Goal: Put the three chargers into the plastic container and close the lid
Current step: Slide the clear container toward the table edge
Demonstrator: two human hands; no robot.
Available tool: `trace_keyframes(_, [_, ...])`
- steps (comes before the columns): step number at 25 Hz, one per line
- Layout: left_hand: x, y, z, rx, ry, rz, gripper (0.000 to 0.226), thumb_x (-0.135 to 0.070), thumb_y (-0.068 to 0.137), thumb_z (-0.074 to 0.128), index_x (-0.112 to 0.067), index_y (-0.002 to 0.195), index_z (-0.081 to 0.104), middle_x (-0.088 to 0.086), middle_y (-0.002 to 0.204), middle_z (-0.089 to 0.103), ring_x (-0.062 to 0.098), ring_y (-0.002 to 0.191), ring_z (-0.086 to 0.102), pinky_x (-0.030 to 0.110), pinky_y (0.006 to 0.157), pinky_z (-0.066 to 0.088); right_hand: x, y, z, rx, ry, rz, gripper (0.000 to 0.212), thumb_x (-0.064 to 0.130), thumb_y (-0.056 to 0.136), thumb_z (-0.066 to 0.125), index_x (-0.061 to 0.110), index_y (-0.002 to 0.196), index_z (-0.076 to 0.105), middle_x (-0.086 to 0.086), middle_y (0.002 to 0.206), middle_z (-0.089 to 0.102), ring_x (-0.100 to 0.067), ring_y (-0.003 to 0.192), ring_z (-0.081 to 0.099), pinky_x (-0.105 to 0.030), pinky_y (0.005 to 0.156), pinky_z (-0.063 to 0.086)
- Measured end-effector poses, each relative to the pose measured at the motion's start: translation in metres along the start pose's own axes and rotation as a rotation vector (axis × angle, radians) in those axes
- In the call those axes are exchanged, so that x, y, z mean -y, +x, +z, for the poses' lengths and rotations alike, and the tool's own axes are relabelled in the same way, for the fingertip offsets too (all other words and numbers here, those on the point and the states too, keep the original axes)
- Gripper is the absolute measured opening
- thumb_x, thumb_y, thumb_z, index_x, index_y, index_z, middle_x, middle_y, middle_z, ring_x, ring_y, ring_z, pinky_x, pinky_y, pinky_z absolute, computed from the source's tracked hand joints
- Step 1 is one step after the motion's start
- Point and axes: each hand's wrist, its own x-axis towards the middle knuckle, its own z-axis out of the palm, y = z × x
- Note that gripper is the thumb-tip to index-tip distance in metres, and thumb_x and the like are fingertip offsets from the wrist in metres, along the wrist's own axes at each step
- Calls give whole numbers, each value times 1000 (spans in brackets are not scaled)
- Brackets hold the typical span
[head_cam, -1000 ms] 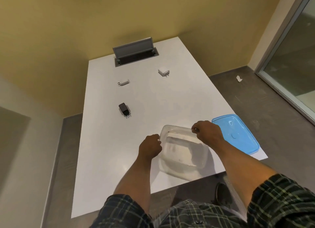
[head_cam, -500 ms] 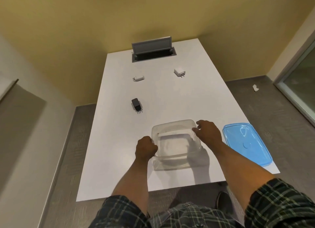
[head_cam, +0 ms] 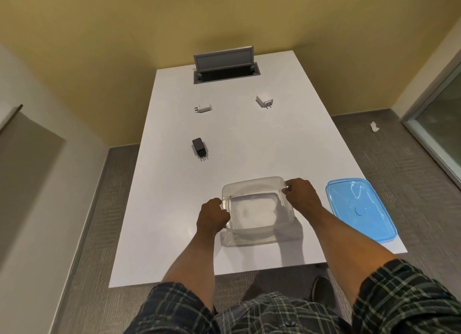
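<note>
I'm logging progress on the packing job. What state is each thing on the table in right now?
plastic container: open, empty, held at its rim by both hands
left hand: closed on the container's left rim
right hand: fingers pinch the far right corner
blue lid: off, flat on the table beside the container
black charger: on the table, not packed
left white charger: on the table, not packed
right white charger: on the table, not packed
cable hatch: flap up

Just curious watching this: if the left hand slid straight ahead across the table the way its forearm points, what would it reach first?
Probably the black charger. The left hand grips the clear container's left rim, and bare table lies between it and that charger. The exact line is uncertain from this one view.
</note>
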Motion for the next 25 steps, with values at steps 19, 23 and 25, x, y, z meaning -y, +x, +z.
trace_keyframes(19, [9,18,2,164,56,-18,63,-34,79,50,-9,137,52,11,110,74,28,113,66,40,101,52,-9,3,5,78,-122,27,18,20,92,61,11,101,74,-11,99,73,-34,98,68,-40,82,55])
trace_keyframes(23, [8,25,-4,202,82,10,60,-41,69,52,-15,121,66,9,110,74,28,103,71,43,96,56,-7,9,2,102,-174,18,21,23,93,61,12,106,73,-10,104,73,-33,102,67,-40,84,55])
trace_keyframes(25, [9,27,-8,204,111,17,57,-53,71,57,-17,113,69,5,106,74,24,99,72,40,92,57,-5,9,-1,110,-229,5,28,31,94,60,17,115,70,-4,112,72,-29,107,66,-39,87,54])
